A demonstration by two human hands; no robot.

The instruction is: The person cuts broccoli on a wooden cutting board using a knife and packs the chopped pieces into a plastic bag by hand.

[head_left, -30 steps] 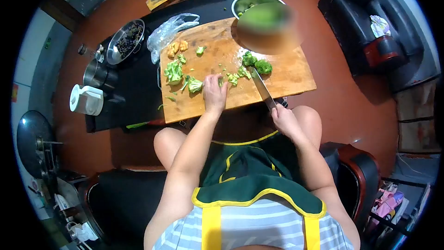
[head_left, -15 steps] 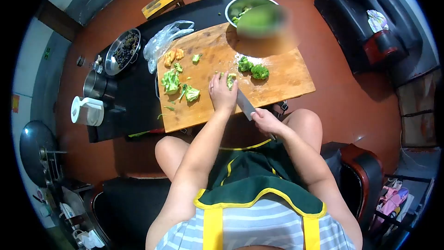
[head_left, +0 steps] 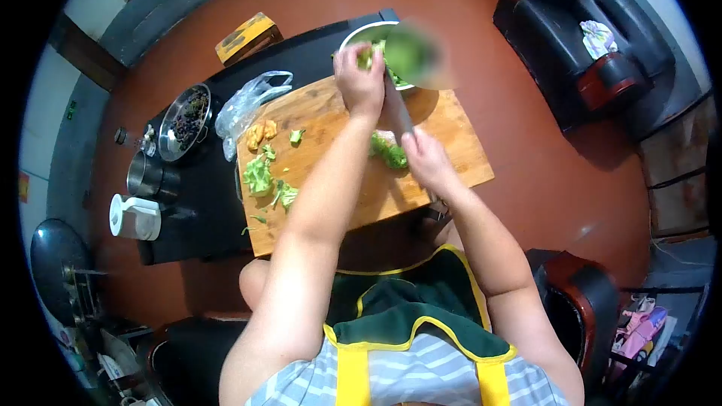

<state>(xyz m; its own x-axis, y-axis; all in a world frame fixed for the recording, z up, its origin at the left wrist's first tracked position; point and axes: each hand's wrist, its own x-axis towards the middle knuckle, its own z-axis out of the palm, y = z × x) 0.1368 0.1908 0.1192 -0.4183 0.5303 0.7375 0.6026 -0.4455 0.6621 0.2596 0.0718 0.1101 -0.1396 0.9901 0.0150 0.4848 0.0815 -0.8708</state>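
Two hands at a round, pale-rimmed bowl [head_left: 347,36], upper centre of the frame.
Cut green vegetable pieces [head_left: 400,81] lie in the bowl, its right side hidden by a blur; at left, a shallow silver metal basin [head_left: 170,152] holds small dark fruit [head_left: 188,116]. The left hand [head_left: 360,81] is half-curled over the bowl's near edge, green bits at its fingers beside the blade; how firmly it grips, I cannot tell. The right hand [head_left: 427,159] is closed on the handle of a broad-bladed metal knife [head_left: 397,111]. Below, broccoli florets [head_left: 392,153], partly covered by the right hand, sit on a brown wooden board [head_left: 459,143]; leafy green chunks [head_left: 258,177] and orange-yellow lumps [head_left: 260,134] lie at its left, near a clear plastic bag [head_left: 244,109] on the black bench [head_left: 188,229].
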